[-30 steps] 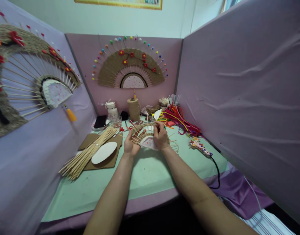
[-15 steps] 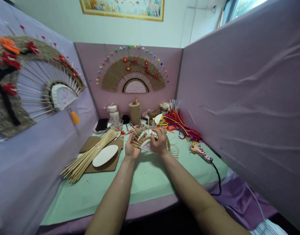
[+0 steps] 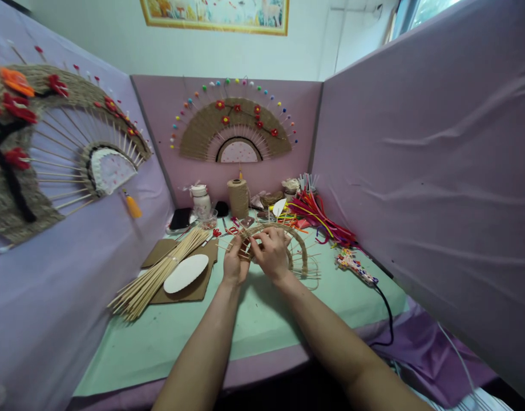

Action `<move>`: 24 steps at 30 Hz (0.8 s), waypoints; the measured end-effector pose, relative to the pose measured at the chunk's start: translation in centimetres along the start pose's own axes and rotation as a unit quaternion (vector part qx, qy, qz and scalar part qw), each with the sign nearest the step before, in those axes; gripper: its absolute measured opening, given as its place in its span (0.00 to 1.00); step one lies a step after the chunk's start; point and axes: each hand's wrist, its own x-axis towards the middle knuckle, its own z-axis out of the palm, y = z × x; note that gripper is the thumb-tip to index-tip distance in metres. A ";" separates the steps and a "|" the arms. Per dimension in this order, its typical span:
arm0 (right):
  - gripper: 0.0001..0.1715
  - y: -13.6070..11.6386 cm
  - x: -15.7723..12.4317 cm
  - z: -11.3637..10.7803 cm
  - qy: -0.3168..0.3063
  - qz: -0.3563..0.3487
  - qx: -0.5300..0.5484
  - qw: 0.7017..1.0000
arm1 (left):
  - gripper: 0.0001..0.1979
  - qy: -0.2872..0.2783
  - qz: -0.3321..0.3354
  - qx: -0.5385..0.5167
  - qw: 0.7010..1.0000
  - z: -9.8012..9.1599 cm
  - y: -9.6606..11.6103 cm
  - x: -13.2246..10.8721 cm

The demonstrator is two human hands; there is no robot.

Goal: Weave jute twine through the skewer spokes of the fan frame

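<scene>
A half-round fan frame (image 3: 304, 251) of thin sticks woven with brown twine is held up above the green tabletop. My left hand (image 3: 235, 260) grips its left end, with the thumb in front and stick ends poking out past the fingers. Across the middle of the frame lies my right hand (image 3: 271, 251), its thumb and fingers pinched at the weaving near the left hand. Whether it pinches a stick or the twine is too small to make out. A loose loop of twine hangs at the frame's right side. The right hand covers most of the fan's inner part.
Left lie a bundle of sticks (image 3: 160, 274), a white oval card (image 3: 186, 274) and cardboard (image 3: 198, 292). Behind stand a twine spool (image 3: 238, 198) and a bottle (image 3: 201, 201). To the right are pipe cleaners (image 3: 322, 220) and a corded glue gun (image 3: 356, 268). Finished fans (image 3: 194, 137) hang on the partitions.
My right hand has moved left along the frame, closer to my left hand. The fan has turned, so more of its right side shows and its white centre is hidden.
</scene>
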 end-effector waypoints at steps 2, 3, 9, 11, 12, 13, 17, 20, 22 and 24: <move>0.09 0.2 0.0 0.0 -0.001 0.000 -0.003 1.000 | 0.04 0.000 0.004 0.014 1.000 0.1 -0.1 -0.1; 0.09 0.3 0.1 0.0 -0.003 0.000 -0.005 1.000 | 0.04 0.002 0.005 0.019 1.000 0.1 -0.1 -0.1; 0.08 1.1 0.0 0.2 -0.023 0.001 -0.002 1.000 | 0.03 0.025 -0.005 0.042 0.999 0.2 -0.5 -0.2; 0.08 1.2 0.0 0.2 -0.017 -0.004 -0.010 1.000 | 0.04 0.026 -0.009 0.046 0.999 0.1 -0.7 -0.2; 0.08 1.3 0.0 0.3 -0.011 -0.007 -0.015 1.000 | 0.04 0.023 -0.008 0.046 0.999 0.1 -0.7 -0.2; 0.08 1.4 0.0 0.3 -0.005 -0.008 -0.018 1.000 | 0.04 0.020 -0.007 0.047 0.999 0.1 -0.8 -0.2; 0.10 1.8 0.1 0.4 -0.006 -0.006 -0.017 1.000 | 0.04 0.013 0.001 0.048 0.999 0.3 -1.0 -0.3; 0.09 2.0 -0.1 0.2 -0.022 -0.012 -0.001 1.000 | 0.03 0.011 0.007 0.038 0.999 0.3 -1.0 -0.3; 0.09 1.7 -0.4 -0.1 -0.008 -0.006 0.017 1.000 | 0.03 0.000 0.000 0.031 1.000 0.2 -0.9 -0.3; 0.14 1.2 -0.8 -0.3 0.019 -0.007 0.038 0.999 | 0.04 -0.010 -0.009 0.029 0.999 0.0 -0.8 -0.2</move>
